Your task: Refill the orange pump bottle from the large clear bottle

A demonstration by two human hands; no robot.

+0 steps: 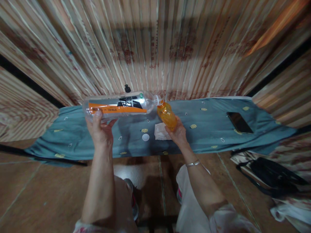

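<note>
My left hand (100,131) is closed round a large clear plastic bottle (119,105) with an orange and black label, held on its side. Its open neck touches the mouth of a small orange bottle (167,116), which my right hand (179,133) grips from below and tilts toward it. Both bottles hang over a blue-grey cloth (209,129) with yellow spots. Under them on the cloth lie a white round cap (145,137) and a white folded tissue (161,132). A small black cap (127,88) sits at the cloth's far edge.
A dark phone (239,122) lies on the cloth at the right. A black bag (272,176) rests on the brown tiled floor at the lower right. A striped wooden wall (155,45) stands behind the cloth. My knees show below.
</note>
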